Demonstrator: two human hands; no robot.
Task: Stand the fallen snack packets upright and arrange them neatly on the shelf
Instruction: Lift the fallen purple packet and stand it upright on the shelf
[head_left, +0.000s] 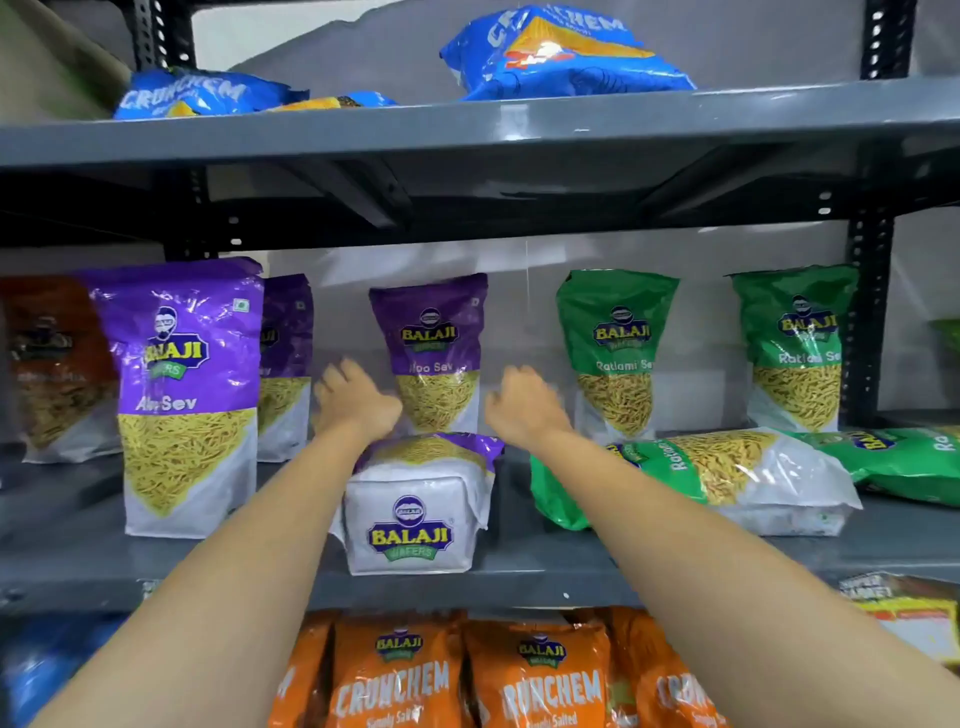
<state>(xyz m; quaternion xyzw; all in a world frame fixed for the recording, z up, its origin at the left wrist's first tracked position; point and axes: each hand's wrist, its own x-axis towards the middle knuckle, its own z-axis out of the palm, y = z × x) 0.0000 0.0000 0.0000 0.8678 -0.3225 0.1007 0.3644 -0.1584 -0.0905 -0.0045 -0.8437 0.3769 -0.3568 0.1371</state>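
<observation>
Both forearms reach in, left hand (356, 400) and right hand (524, 408) open, empty, flanking the upright purple packet (431, 353) behind a fallen purple packet (418, 506)

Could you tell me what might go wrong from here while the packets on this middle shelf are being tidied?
Both hands, left hand and right hand, reach past the fallen purple packet toward the upright purple packet; a forearm could push the fallen one off the shelf edge. The upright packet may topple backward if nudged. The fallen green packet lies close beside the right arm and could get swept.
</observation>
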